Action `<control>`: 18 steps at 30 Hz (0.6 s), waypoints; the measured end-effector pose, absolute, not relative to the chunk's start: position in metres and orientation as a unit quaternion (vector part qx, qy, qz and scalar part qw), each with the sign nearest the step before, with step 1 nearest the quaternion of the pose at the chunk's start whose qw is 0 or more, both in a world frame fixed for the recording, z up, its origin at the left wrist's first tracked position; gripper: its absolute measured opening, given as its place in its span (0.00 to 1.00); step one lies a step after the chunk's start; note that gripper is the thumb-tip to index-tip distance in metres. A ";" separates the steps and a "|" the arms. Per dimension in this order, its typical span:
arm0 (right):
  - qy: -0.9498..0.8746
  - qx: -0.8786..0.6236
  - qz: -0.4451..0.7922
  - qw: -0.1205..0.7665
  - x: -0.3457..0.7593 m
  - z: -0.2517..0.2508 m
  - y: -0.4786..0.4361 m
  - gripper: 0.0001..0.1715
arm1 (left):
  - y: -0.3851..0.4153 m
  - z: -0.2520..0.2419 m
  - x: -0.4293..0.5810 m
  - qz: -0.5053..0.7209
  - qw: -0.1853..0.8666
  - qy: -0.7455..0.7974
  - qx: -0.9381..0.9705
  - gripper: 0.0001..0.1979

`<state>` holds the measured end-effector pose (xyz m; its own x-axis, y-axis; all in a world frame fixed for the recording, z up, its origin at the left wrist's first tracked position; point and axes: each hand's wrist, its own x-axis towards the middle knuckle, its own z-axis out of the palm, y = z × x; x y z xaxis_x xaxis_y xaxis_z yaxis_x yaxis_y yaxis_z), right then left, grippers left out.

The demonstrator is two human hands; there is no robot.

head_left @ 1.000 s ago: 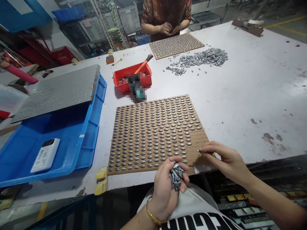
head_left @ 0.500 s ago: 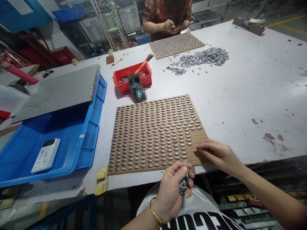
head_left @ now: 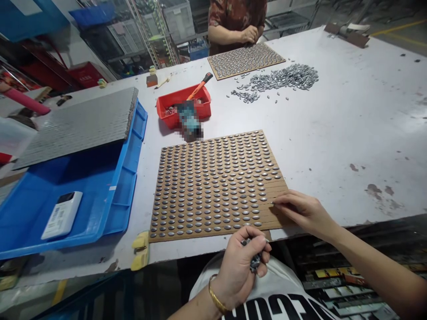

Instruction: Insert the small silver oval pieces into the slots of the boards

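A brown cardboard sheet (head_left: pixel 274 189) lies on the white table in front of me, covered in rows of oval grey metal pieces (head_left: pixel 216 186). Bare cardboard with slits shows at its right front corner. My left hand (head_left: pixel 245 260) is curled around a small heap of the same metal pieces (head_left: pixel 255 262), just off the sheet's front edge. Over the bare corner, my right hand (head_left: pixel 300 211) pinches one small metal piece (head_left: pixel 273 203) between thumb and fingertips, close to the sheet's surface.
A red bin (head_left: pixel 167 104) with an orange-handled tool (head_left: pixel 200 86) stands behind the sheet. Loose metal pieces (head_left: pixel 290 78) are heaped farther back. Across the table a person (head_left: pixel 236 26) works at another filled sheet (head_left: pixel 247 60). At left, a blue crate (head_left: pixel 100 195) holds a white device (head_left: pixel 63 215).
My right hand stays at nearly the same spot on the sheet. My left thumb has shifted over the pieces in my palm. The person opposite has moved their hands slightly right.
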<state>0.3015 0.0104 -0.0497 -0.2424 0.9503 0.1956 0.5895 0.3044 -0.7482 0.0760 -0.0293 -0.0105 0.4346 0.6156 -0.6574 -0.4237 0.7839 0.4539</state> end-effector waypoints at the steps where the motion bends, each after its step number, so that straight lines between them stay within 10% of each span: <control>1: -0.739 -0.521 0.275 0.328 0.301 -0.050 0.011 0.08 | -0.030 -0.011 0.076 0.311 0.839 0.432 0.111 0.11; 18: -0.737 -0.520 0.282 0.327 0.302 -0.049 0.011 0.09 | -0.031 -0.014 0.078 0.316 0.833 0.442 0.105 0.10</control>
